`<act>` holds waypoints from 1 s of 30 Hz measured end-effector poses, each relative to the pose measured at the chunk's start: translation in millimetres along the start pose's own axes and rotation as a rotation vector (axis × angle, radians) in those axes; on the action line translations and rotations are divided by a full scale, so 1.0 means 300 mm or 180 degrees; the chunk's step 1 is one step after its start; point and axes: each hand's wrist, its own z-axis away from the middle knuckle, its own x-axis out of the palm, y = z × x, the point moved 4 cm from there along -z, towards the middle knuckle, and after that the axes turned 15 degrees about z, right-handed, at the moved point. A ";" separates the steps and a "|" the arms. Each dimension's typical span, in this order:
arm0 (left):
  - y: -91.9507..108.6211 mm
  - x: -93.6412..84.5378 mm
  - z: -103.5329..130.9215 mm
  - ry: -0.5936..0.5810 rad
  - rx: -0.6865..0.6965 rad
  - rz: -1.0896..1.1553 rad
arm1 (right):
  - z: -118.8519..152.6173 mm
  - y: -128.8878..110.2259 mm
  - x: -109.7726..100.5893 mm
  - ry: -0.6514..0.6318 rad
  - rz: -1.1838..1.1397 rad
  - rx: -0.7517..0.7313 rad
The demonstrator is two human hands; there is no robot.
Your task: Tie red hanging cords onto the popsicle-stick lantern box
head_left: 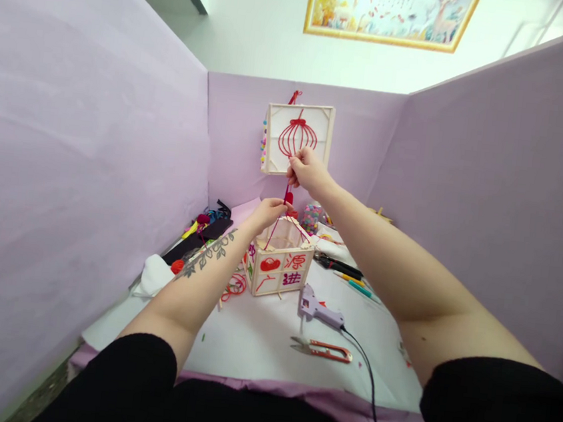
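Note:
A wooden-framed box lantern [282,271] with white panels and red and purple characters stands on the white-covered table. Dark red cords [273,231] rise from its top corners and meet above it. Closed around the gathered cords just over the box is my left hand [270,211]. Higher up, my right hand [306,170] pinches the upper end of the cord, in front of a second box lantern [323,135] that hangs at the back wall with a red lantern outline on its face.
A lilac glue gun [321,310] with a black cable and orange-handled snips [322,350] lie at the front right. Pliers [339,266] and pens [364,288] are at the right. Black sheets [198,239] and yarn lie left. Lilac panels stand on three sides.

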 end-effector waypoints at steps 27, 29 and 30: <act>-0.029 -0.005 0.023 -0.0268 -0.0256 -0.0973 | -0.016 -0.015 -0.022 0.0152 0.0178 0.0005; -0.035 -0.009 0.019 -0.0272 -0.0262 -0.0938 | -0.017 -0.014 -0.022 0.0120 0.0161 -0.0001; -0.034 -0.009 0.015 -0.0301 -0.0213 -0.0846 | -0.016 -0.015 -0.022 0.0090 0.0158 -0.0006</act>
